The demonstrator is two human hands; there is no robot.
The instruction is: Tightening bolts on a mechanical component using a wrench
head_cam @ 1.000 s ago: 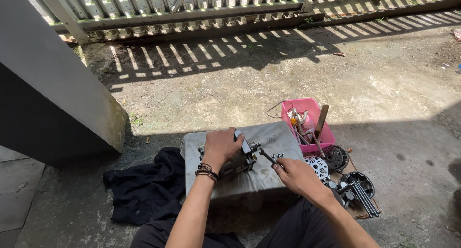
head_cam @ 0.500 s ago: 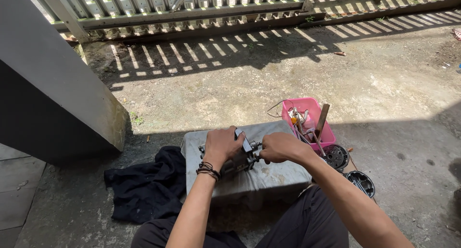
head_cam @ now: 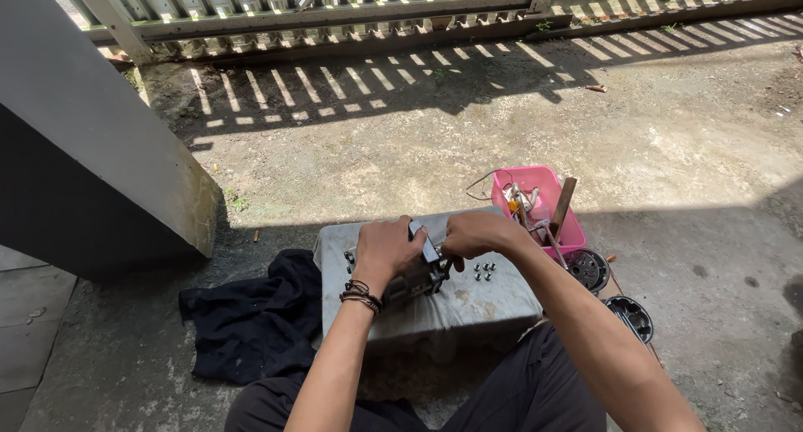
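Left hand (head_cam: 386, 246) and right hand (head_cam: 473, 233) grip metal part (head_cam: 418, 275) (on grey block (head_cam: 468, 302)).

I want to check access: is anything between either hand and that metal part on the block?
Nothing visible. The left hand rests on the metal part, the right hand touches its end, and the small nuts lie beside it.
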